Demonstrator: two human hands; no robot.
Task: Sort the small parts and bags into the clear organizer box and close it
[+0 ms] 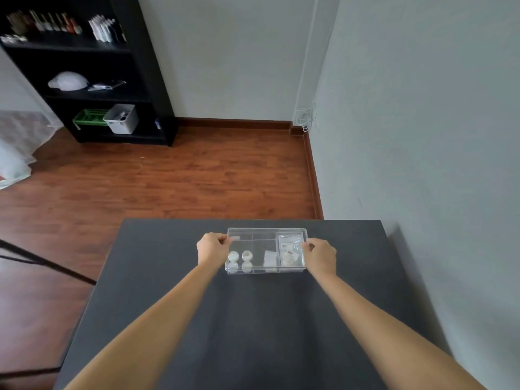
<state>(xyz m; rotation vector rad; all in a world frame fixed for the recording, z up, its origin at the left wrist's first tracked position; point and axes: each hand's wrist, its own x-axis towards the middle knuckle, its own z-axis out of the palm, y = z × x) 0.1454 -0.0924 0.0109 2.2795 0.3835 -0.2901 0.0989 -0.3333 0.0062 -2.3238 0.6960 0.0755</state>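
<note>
A clear organizer box [261, 240] sits near the far edge of the dark table [253, 319]. Its lid looks closed over the compartments. Inside, two white round parts [240, 256] lie in the left compartment, a small white bag [270, 258] in the middle one, and several clear bags with labels [289, 249] in the right one. My left hand [212, 247] grips the box's left end with fingers on the upper edge. At the right end, my right hand [320, 254] holds it the same way.
The table's right side runs close to a grey wall [422, 136]. Wooden floor [168, 178] lies beyond the table. A black shelf unit [92, 68] with bins and bottles stands at the back left. A black tripod leg [47, 261] crosses the floor on the left.
</note>
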